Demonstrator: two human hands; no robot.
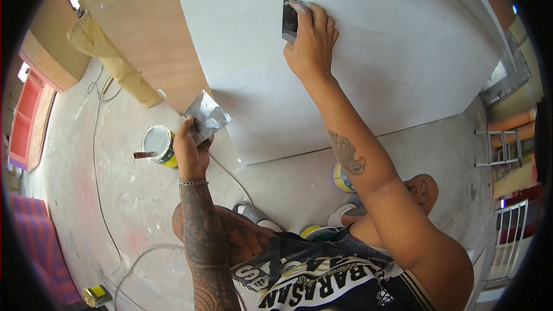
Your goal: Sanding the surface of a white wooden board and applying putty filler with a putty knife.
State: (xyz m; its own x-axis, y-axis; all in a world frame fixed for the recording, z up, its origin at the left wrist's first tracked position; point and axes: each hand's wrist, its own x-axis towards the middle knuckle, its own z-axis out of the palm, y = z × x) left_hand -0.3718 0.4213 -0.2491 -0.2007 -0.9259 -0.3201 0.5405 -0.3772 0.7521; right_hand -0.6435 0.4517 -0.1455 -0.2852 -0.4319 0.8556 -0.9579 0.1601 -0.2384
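Observation:
My right hand [315, 43] is closed on a dark flat scraper [289, 20], pressed to the upper part of a large white panel [368, 75]. Pale filler smears the scraper's top edge and my fingertips. Lower and to the left, my left hand [192, 154] grips a square metal filler plate [201, 112] with white filler spread on its face. That plate is held just off the panel's left edge. Beside my left hand stands an open can [158, 138] of pale filler on the floor, a brown handle [144, 155] sticking out at its side.
A brown wooden board [144, 17] adjoins the panel's left side, with a tan wrapped roll [118, 60] nearby. Cables [99, 178] cross the concrete floor. Yellow containers sit near my feet [317, 232] and at the lower left [97, 296]. A metal ladder [502, 147] is at the right.

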